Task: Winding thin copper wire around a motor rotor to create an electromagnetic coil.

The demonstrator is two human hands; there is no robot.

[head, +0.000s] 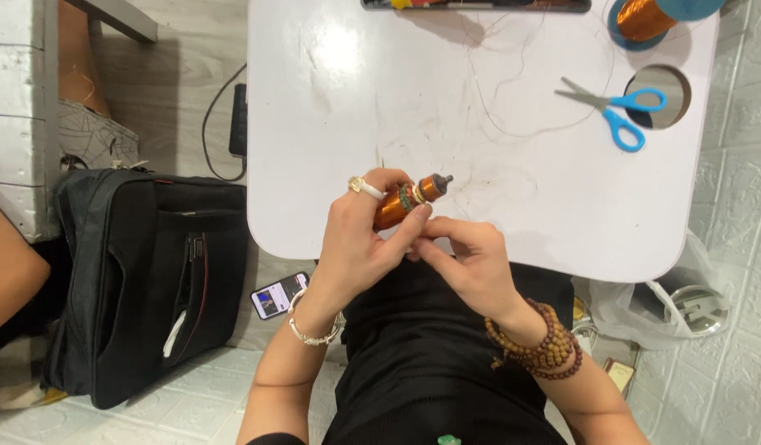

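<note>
Down at the near edge of the white table (331,124), both hands meet over a small copper-wound coil (401,202). The left hand (360,247), with a ring on one finger and a silver bracelet at the wrist, is closed around the coil's orange body and holds it tilted, its dark metal tip pointing toward 2 o'clock. The right hand (471,264), wearing brown bead bracelets, sits just beside it at 4 o'clock from the coil — fingers pinched narrowly together close under the coil's end, though what they pinch is too fine to tell. Thin strands of wire lie loose across the tabletop.

Toward 2 o'clock from the hands, well apart, lie blue-handled scissors (615,111) beside a round hole in the table. Farther up, at 1 o'clock, a large spool of copper wire (644,18) stands at the far corner. On the floor at 9 o'clock sits a black bag (141,280), with a phone (277,295) between it and the person's left arm.
</note>
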